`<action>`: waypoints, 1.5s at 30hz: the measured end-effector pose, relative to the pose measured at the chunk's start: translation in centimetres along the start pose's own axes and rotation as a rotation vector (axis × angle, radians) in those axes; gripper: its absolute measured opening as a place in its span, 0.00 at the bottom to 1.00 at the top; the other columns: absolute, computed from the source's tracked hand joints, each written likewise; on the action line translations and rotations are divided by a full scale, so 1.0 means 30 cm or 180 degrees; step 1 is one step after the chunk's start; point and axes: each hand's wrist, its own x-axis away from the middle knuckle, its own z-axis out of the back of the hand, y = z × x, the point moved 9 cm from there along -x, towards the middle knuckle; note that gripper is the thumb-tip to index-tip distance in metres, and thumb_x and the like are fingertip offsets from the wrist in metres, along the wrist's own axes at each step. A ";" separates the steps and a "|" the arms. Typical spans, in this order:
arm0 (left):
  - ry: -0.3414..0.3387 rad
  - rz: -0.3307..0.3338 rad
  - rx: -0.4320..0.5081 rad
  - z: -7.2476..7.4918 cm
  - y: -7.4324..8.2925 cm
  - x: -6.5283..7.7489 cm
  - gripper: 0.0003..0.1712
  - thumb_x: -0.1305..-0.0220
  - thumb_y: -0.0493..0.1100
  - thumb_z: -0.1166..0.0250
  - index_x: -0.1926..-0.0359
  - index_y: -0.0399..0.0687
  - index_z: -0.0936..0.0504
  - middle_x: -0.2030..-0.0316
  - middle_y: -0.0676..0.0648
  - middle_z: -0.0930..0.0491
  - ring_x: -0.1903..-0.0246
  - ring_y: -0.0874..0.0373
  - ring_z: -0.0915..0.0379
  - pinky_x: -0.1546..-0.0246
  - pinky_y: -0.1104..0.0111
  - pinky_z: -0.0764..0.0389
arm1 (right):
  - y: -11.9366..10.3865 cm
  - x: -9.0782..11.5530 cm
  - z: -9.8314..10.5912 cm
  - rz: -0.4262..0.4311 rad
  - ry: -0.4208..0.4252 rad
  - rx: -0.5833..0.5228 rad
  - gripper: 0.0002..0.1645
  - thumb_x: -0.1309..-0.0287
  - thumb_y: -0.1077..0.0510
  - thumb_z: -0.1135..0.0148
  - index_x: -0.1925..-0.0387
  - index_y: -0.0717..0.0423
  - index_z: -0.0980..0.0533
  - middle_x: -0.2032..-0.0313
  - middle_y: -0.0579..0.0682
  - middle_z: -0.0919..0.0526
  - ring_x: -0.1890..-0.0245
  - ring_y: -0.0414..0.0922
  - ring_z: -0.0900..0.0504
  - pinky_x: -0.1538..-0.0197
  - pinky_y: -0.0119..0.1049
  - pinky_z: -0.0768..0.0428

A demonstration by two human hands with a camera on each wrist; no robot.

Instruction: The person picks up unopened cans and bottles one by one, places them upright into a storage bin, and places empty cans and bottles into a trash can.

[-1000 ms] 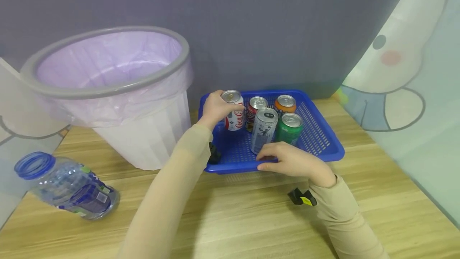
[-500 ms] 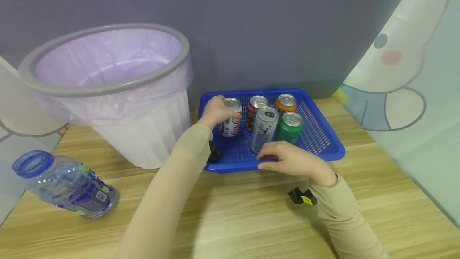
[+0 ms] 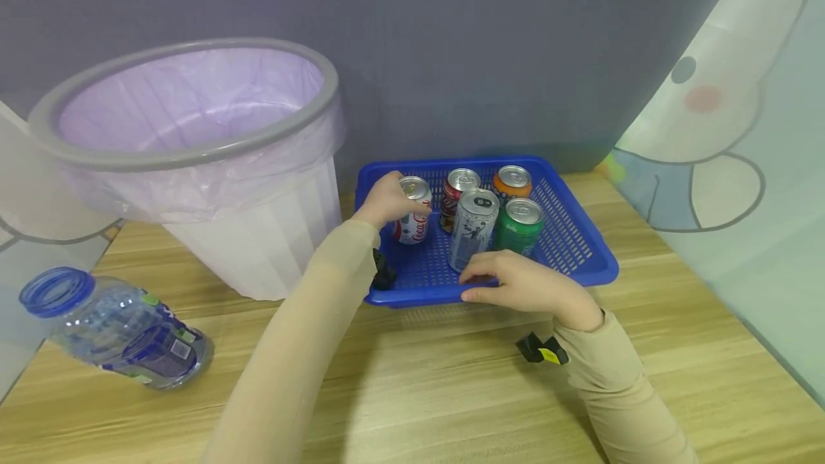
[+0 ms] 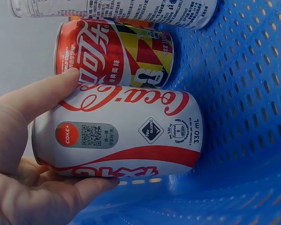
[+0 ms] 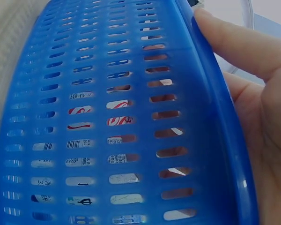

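Note:
My left hand (image 3: 384, 200) grips a white Coca-Cola can (image 3: 412, 229) near its top, thumb on one side and fingers on the other. The can stands upright inside the left part of the blue basket (image 3: 412, 298). In the left wrist view a red Coca-Cola can (image 4: 91, 49) lies close beside the white one. My right hand (image 3: 522, 281) holds the basket's front rim, its fingers reaching inside, next to a tall silver can (image 3: 473, 231). A green can (image 3: 518, 233) and an orange can (image 3: 511, 185) stand behind and to the right.
Left of the basket stands a tall white bin (image 3: 271, 249) with a purple liner. A clear plastic bottle (image 3: 155, 342) with a blue neck leans at the left of the wooden table (image 3: 438, 392). A dark panel (image 3: 451, 56) rises behind.
The white can has come down and slightly left into the basket with my left hand, then stayed there. My right hand keeps its place on the rim.

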 end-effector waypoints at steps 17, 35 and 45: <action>-0.0192 -0.0046 -0.0148 -0.018 0.012 0.005 0.48 0.50 0.48 0.26 0.33 0.38 0.41 0.43 0.40 0.28 0.43 0.46 0.32 0.39 0.55 0.30 | 0.001 0.004 0.002 0.0039 0.0025 0.0012 0.10 0.39 0.52 0.39 0.61 0.53 0.19 0.64 0.42 0.18 0.65 0.33 0.23 0.59 0.33 0.20; -0.0121 -0.0178 -0.0230 0.014 0.078 0.023 0.49 0.40 0.53 0.35 0.27 0.41 0.52 0.32 0.38 0.41 0.37 0.44 0.36 0.37 0.55 0.32 | -0.004 -0.005 0.005 0.0125 0.0030 0.0002 0.10 0.38 0.52 0.40 0.61 0.54 0.19 0.65 0.43 0.19 0.67 0.33 0.24 0.61 0.35 0.20; -0.0053 -0.0286 -0.0262 0.083 0.136 0.042 0.41 0.36 0.55 0.40 0.29 0.45 0.46 0.31 0.40 0.41 0.34 0.46 0.41 0.36 0.54 0.33 | 0.004 -0.021 0.008 0.0038 -0.0031 0.0051 0.11 0.38 0.51 0.40 0.60 0.53 0.19 0.64 0.43 0.18 0.66 0.33 0.24 0.60 0.34 0.20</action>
